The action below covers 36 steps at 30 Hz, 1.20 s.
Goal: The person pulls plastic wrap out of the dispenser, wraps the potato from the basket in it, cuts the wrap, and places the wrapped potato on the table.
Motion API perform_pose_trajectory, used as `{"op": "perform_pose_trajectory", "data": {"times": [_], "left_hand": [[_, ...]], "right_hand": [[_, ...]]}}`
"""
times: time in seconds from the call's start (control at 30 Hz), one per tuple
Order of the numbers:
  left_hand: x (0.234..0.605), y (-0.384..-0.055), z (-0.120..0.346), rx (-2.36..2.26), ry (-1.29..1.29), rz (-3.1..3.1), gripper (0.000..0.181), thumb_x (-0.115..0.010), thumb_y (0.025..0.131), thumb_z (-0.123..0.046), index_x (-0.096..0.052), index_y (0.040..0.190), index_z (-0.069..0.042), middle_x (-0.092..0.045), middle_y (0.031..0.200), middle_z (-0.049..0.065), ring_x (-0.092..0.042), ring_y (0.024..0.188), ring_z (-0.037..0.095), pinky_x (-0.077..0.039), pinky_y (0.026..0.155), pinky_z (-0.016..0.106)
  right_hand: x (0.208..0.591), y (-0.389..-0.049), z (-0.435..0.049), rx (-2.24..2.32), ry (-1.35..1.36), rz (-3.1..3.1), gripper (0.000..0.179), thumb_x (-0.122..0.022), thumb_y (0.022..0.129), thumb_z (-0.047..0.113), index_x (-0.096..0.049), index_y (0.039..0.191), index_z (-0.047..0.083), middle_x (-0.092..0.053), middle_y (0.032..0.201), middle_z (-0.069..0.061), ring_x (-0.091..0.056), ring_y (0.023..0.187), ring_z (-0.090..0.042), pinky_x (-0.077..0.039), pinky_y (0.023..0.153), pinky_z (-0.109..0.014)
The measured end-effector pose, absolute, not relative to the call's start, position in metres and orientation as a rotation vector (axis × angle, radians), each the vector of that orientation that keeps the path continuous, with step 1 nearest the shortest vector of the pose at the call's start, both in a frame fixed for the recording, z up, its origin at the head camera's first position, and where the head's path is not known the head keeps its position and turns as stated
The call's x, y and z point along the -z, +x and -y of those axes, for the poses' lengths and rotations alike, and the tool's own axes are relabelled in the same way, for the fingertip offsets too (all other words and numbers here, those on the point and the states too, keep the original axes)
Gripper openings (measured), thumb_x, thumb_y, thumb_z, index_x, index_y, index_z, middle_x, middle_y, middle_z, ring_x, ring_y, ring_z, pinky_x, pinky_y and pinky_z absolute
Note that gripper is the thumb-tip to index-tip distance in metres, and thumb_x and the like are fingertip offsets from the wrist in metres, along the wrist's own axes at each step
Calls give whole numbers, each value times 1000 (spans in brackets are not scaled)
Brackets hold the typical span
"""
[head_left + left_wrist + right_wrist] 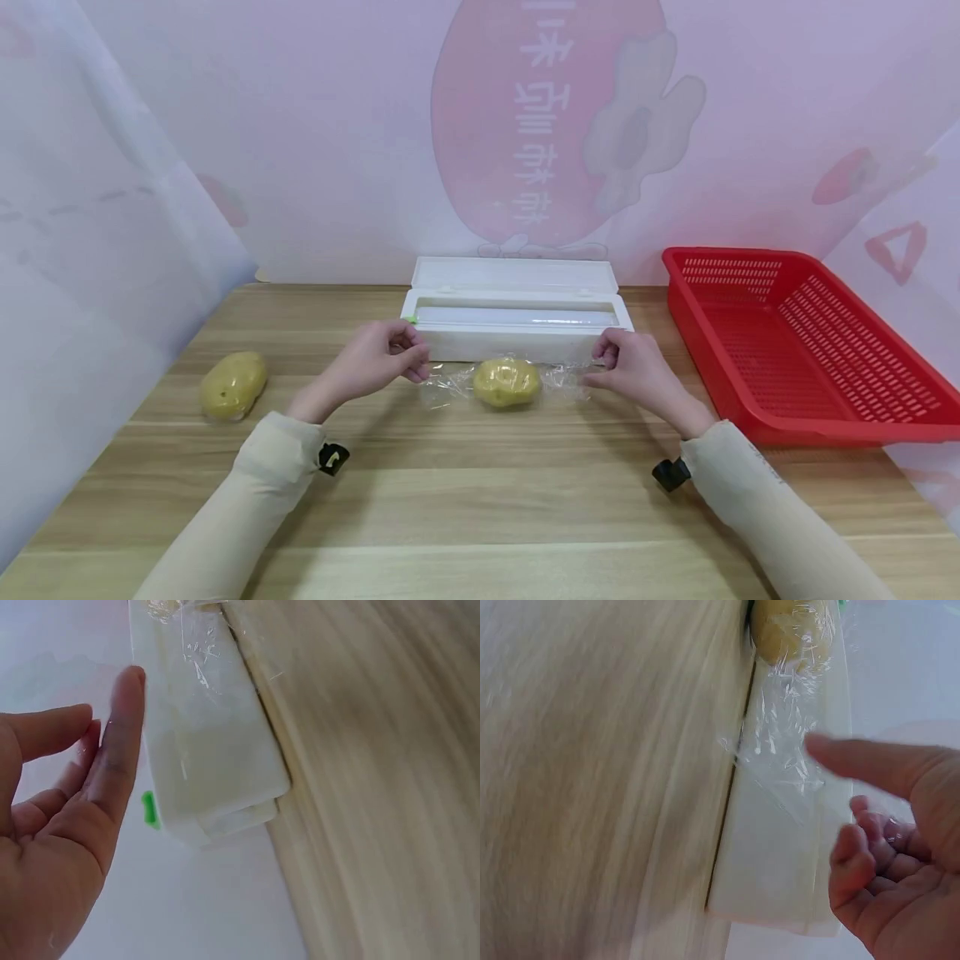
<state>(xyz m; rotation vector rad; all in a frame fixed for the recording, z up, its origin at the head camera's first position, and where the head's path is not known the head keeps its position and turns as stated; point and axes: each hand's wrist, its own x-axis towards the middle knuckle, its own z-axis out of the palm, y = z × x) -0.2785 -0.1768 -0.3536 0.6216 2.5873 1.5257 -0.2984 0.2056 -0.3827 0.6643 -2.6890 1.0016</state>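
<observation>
A potato (506, 382) lies in clear cling film (447, 386) in front of the white cling film box (517, 346). Loose, crinkled film spreads from both its sides. At the film's left end is my left hand (375, 364), its fingers slightly bent; the left wrist view shows a gap between thumb and fingers, with nothing pinched. My right hand (637, 375) hovers by the right end. In the right wrist view its thumb (870, 761) stretches toward the film, apart from the loosely curled fingers; whether the thumb touches the film I cannot tell.
Another potato (234, 385), shiny as if wrapped, rests on the left of the wooden table (480, 517). A red plastic basket (795, 429) stands on the right. Behind the box, whose lid (517, 273) is raised, rises a printed pink-white backdrop (337, 150).
</observation>
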Motion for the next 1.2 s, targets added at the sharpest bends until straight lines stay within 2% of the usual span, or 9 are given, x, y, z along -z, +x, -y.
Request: {"op": "perform_pose_trajectory", "data": {"times": [0.13, 0.3, 0.47, 0.57, 0.77, 0.87, 1.07, 1.2], "left_hand": [[358, -275, 179, -1566, 575, -2551, 11, -62, 97, -5, -60, 97, 6, -65, 90, 22, -70, 75, 35, -56, 72, 48], [361, -265, 179, -1495, 692, -2561, 10, -66, 94, -5, -64, 95, 4, -68, 85, 13, -70, 75, 32, -56, 72, 47], [360, -253, 178, -1287, 897, -2610, 2, -73, 89, -10, -72, 90, -10, -70, 84, 2, -68, 78, 19, -56, 74, 36], [361, -250, 179, -1183, 972, -2615, 2, -74, 89, -13, -73, 88, -14, -70, 88, -2, -66, 81, 13, -55, 76, 31], [365, -251, 181, -1084, 983, -2596, 5, -69, 93, -12, -73, 91, -10, -71, 93, -3, -67, 88, 13, -54, 81, 30], [368, -253, 177, -1038, 1047, -2597, 6, -68, 94, -10, -73, 91, -11, -72, 91, -1, -67, 86, 14, -54, 81, 30], [372, -253, 168, -960, 1187, -2633, 9, -68, 92, -6, -72, 87, -12, -71, 85, -4, -64, 78, 8, -54, 76, 30], [372, -255, 161, -871, 1250, -2722, 10, -66, 92, -4, -72, 87, -9, -70, 84, -4, -65, 80, 6, -55, 73, 33]], "right_hand": [[386, -298, -203, -1018, 705, 2680, 31, -88, 71, 8, -58, 78, 8, -51, 65, 0, -48, 64, -18, -41, 58, -30], [392, -294, -203, -1028, 749, 2672, 30, -86, 74, 7, -57, 73, 9, -50, 63, 2, -48, 62, -17, -41, 55, -29], [395, -288, -205, -979, 892, 2617, 33, -83, 74, 0, -55, 70, 15, -49, 63, 6, -48, 62, -14, -42, 55, -27], [395, -286, -207, -981, 978, 2608, 33, -81, 76, -3, -54, 69, 16, -49, 63, 8, -48, 61, -13, -42, 55, -27], [396, -286, -211, -984, 955, 2707, 31, -79, 84, 14, -52, 69, 19, -46, 60, 8, -46, 59, -12, -39, 53, -27], [397, -288, -214, -976, 940, 2726, 32, -76, 88, 22, -50, 69, 19, -44, 59, 8, -44, 59, -11, -37, 53, -26], [397, -288, -218, -1009, 960, 2746, 32, -73, 91, 25, -51, 69, 19, -45, 57, 8, -45, 56, -11, -37, 50, -26], [397, -288, -219, -970, 983, 2752, 32, -74, 90, 23, -50, 69, 19, -43, 57, 8, -43, 55, -9, -36, 50, -26]]}}
